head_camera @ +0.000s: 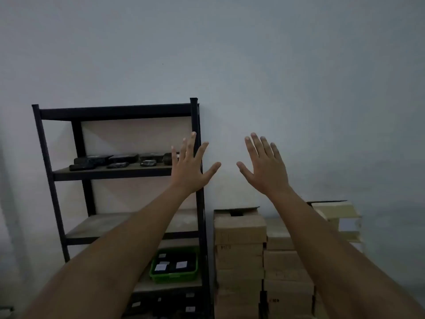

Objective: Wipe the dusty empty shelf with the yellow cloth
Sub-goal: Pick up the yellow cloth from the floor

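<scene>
Bare shelf board (108, 223) at mid-height of black metal rack (197, 157), under a board carrying dark flat objects (115, 160) and above green tray (173, 264) of dark items with white labels. Left hand (190, 168) raised before the rack's right post, fingers straight and spread, holding nothing. Right hand (265, 168) raised alongside, fingers straight and apart, well above stacked cardboard boxes (240, 247) right of the rack, against pale wall (230, 54)

Rack frame (199, 203): black metal, matt paint. Shelf boards (96, 226): pale wood-like panel, dull. Green tray (172, 276): glossy plastic. Boxes (240, 229): brown cardboard, matt. Dark blocks (115, 160): speckled, slight sheen. Wall (299, 88): smooth matt paint.
</scene>
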